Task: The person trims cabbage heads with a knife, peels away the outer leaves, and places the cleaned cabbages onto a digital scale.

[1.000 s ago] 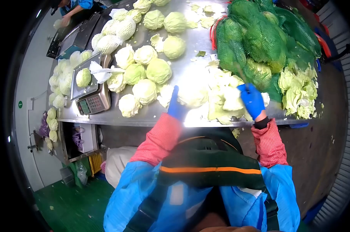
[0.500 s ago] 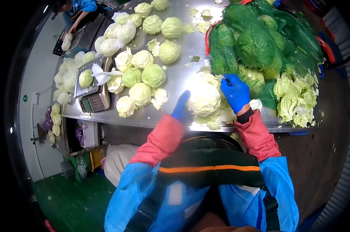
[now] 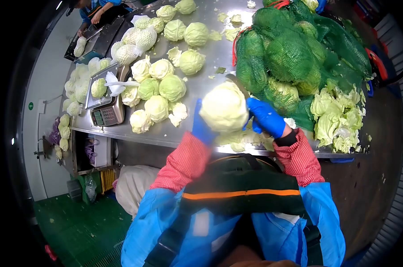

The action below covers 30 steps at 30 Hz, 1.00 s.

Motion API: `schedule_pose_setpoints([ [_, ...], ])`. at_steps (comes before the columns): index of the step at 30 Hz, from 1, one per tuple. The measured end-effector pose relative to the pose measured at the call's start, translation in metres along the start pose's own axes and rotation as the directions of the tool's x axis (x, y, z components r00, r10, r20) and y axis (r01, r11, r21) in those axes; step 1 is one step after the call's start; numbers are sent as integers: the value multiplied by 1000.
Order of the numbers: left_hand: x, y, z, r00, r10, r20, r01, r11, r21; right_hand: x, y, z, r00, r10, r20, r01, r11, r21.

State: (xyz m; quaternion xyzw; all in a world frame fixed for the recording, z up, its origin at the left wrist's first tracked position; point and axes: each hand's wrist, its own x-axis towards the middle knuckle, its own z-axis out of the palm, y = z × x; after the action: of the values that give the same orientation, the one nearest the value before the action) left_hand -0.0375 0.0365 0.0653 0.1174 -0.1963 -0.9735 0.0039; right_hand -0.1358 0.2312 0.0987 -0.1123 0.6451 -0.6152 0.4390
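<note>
A pale, trimmed cabbage is held up over the near edge of the metal table. My left hand, in a blue glove and slightly blurred, grips it from the left side. On the cabbage's right, my gloved right hand is closed around a knife, its handle mostly hidden by the fingers. The dark knife blade shows behind the cabbage's upper right edge. Loose cabbage leaves lie on the table beneath.
Several cabbages sit to the left, beside a weighing scale and foam-netted cabbages. Green mesh sacks of cabbages and a leaf pile occupy the right. A co-worker's hand shows at the far upper left.
The cabbage has moved left and up off the leaves, with my left hand now against its side. My right hand has shifted lower, and the knife blade has come into view.
</note>
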Motion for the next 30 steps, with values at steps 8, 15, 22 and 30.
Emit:
schedule_pose_setpoints([
  [8, -2, 7, 5, 961, 205, 185, -264, 482, 836, 0, 2, 0, 999, 20, -36, -26, 980, -199],
  [15, -4, -7, 15, 949, 296, 112, -239, 439, 866, -1, -1, -2, 995, -73, -66, 56, 971, -234],
  [22, -2, -9, -2, 934, 337, 120, -304, 572, 761, 7, 24, -21, 1000, -25, 5, 25, 999, 26],
  [30, -11, -13, 7, 894, 426, 138, -316, 382, 869, 2, 0, -7, 998, -20, -60, 4, 966, -258],
])
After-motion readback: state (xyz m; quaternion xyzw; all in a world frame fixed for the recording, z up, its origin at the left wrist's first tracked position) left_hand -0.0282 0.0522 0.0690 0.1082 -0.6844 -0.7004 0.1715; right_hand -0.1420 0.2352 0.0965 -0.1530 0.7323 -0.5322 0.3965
